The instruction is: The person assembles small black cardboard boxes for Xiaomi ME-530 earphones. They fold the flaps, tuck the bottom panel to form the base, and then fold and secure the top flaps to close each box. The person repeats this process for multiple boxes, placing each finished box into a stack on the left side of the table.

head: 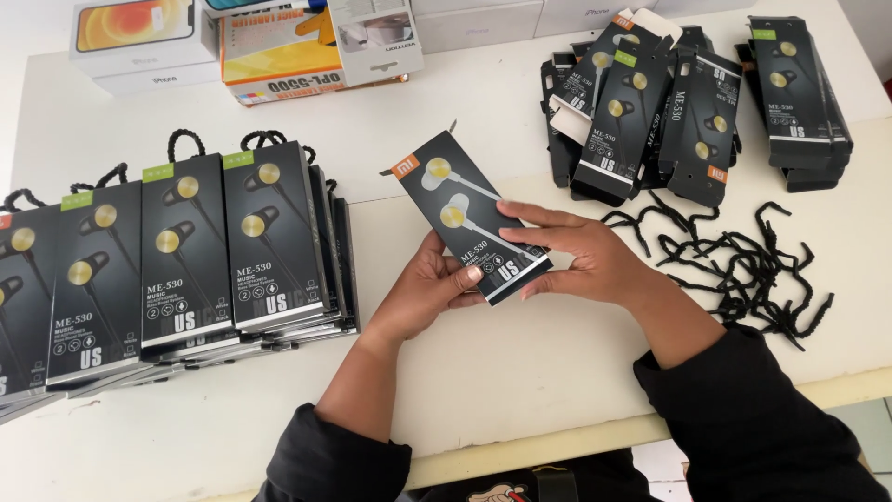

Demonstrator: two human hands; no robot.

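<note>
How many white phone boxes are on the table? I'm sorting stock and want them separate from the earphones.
3 visible: one phone box at the top left corner, two more plain white ones along the top edge, both cut off. More may lie out of frame.

We see a black earphone box (469, 218) w/ orange corner tag, tilted, mid-table, held betw. our left hand (429, 284) & right hand (581, 256). Left: neat row of same black boxes (177, 256) w/ green tags. Top right: loose pile of black boxes (650, 102). Far edge: white phone boxes (139, 42), yellow-orange carton (279, 60).
</note>
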